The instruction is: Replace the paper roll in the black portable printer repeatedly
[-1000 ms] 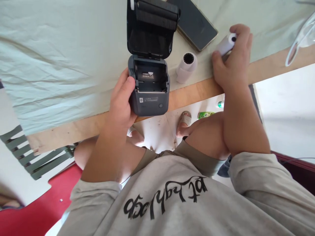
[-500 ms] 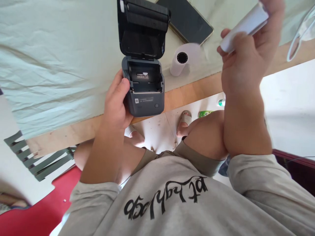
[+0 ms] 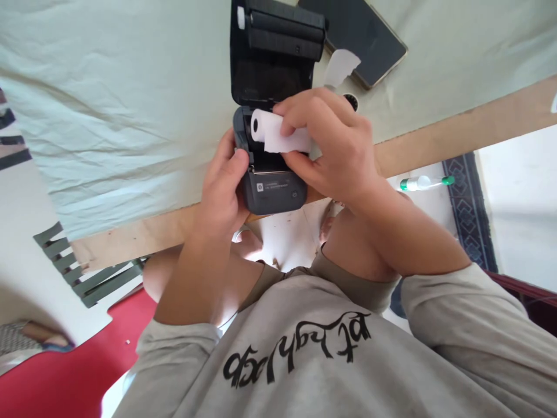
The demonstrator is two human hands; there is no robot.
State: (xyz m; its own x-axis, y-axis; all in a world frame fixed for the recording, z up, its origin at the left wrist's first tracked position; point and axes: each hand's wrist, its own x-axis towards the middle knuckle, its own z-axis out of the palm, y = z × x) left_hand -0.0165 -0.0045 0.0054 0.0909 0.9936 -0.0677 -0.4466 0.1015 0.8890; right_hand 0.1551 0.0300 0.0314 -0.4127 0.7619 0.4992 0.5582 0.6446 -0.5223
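My left hand (image 3: 224,183) grips the left side of a small dark label printer (image 3: 275,197), its thumb on the case edge. The printer's black lid (image 3: 274,72) is swung up, so the paper bay lies uncovered. Over that bay, my right hand (image 3: 337,142) pinches a white paper roll (image 3: 281,132), with its core hole facing left and a loose paper end hanging at the front. How deep the roll sits in the bay I cannot tell. Behind my right fingers, another roll (image 3: 350,101) shows only its dark core and a loose strip of paper (image 3: 342,67).
A dark phone (image 3: 369,38) lies beyond the printer on the pale green tablecloth (image 3: 130,104). The wooden table edge (image 3: 435,133) runs in front of me. Below are a green-capped bottle (image 3: 424,183) on the floor and a red seat (image 3: 78,371) at left.
My right hand has come in from the upper right, bringing the paper roll over the printer's bay. The printer, still in my left hand, appears slightly farther right in view.
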